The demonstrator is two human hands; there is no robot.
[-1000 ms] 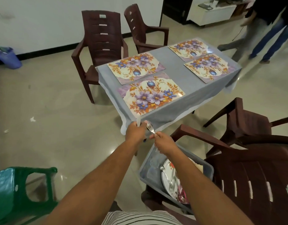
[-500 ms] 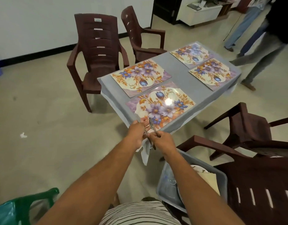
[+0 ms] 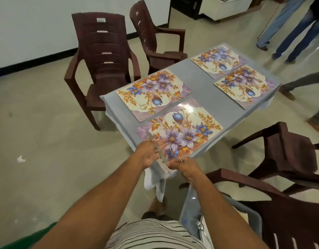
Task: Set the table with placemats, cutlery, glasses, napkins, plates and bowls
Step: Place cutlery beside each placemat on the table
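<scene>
A grey-clothed table (image 3: 200,83) carries several floral placemats. My two hands hover over the near corner of the nearest placemat (image 3: 189,126). My left hand (image 3: 148,153) holds a table knife (image 3: 157,150), its blade pointing away to the upper left, with the fingers spread under it. My right hand (image 3: 182,165) pinches the lower ends of more cutlery (image 3: 177,158), thin metal pieces that are blurred against the mat. A grey tub (image 3: 194,218) with dishes sits on the chair at my lower right, mostly hidden by my right arm.
Brown plastic chairs stand around the table: two on the far left side (image 3: 105,58), two on the right (image 3: 289,155). Legs of other people (image 3: 288,31) move at the top right. A green stool edge (image 3: 29,239) shows at the bottom left.
I have stepped closer to the table. Both hands moved forward from the table edge to over the nearest placemat, and the knife now lies across my left fingers.
</scene>
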